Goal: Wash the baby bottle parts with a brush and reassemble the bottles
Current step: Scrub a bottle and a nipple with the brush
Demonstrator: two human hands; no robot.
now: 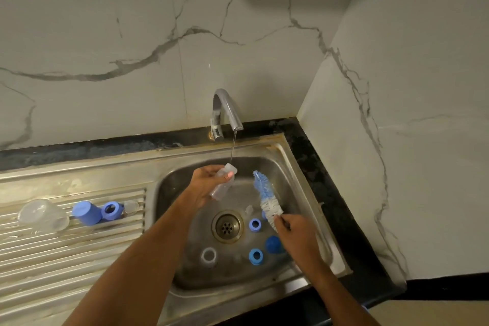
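Looking down from my head camera, my left hand [205, 184] grips the clear bottle [223, 183] over the sink [296, 167], its upper end under the thin stream from the tap [225, 111] and its long axis slanting down toward me. My right hand [295, 230] pinches the handle of the brush [266, 197] just to the bottle's right, bristles pointing up and away, roughly parallel to the bottle and not yet inside it. I judge the brush must swing left to whichever end is open, which I cannot make out; blue rings [255, 225] lie by the drain.
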